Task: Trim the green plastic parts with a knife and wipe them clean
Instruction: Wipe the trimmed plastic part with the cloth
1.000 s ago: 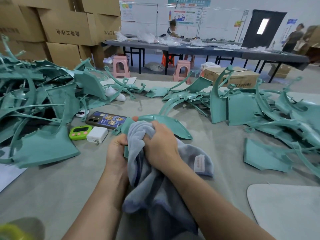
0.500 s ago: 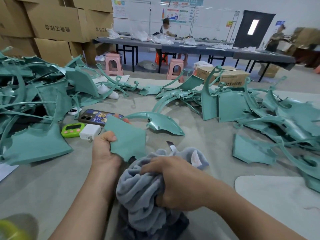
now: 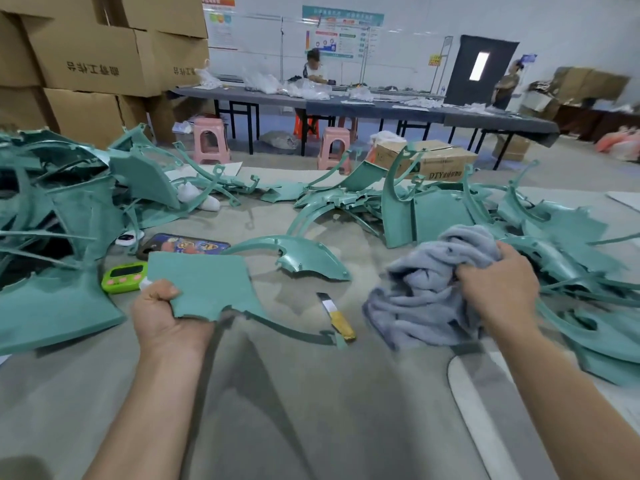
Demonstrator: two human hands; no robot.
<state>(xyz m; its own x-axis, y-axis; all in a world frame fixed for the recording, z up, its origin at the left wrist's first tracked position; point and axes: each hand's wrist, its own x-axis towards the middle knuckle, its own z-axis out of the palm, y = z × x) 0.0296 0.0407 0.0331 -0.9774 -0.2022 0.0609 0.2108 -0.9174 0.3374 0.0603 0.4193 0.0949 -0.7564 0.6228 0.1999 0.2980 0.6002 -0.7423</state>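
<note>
left hand (image 3: 166,310) is gripping the flat green part (image 3: 204,282) by its corner, just left of the knife (image 3: 336,316). right hand (image 3: 498,289) is clutching the bunched grey cloth (image 3: 426,282), right of the knife, fingers curled in.

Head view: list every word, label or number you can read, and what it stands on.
"DTY", then blurred characters: small cardboard box.
Chinese print on the stacked cartons: cannot be read with certainty.
Too small or blurred: wall posters, green timer display, phone case.
</note>
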